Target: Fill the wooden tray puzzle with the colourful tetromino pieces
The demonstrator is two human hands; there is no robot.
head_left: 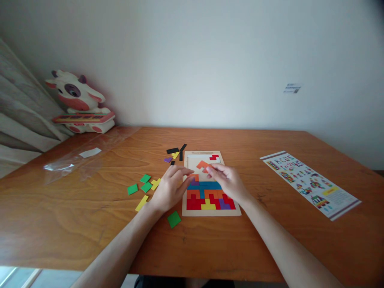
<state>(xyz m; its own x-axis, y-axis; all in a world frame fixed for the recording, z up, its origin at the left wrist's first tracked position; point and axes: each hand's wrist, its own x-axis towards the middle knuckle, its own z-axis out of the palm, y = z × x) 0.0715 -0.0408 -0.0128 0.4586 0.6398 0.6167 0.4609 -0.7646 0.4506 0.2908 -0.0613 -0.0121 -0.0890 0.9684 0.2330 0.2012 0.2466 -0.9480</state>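
Observation:
A wooden puzzle board lies on the table in front of me, its lower half filled with red, yellow, purple, orange and blue pieces. One red piece sits at its top right corner. Pinched between the thumb and fingers of my right hand is an orange puzzle piece, held over the bare upper part of the board. My left hand hovers at the board's left edge, thumb and fingers apart, near an orange piece and a purple piece. Nothing shows between its fingers.
Left of the board lie several green squares, yellow pieces and, farther back, black pieces. A printed sheet is at right. Clear plastic wrap and a cow toy keyboard stand at back left.

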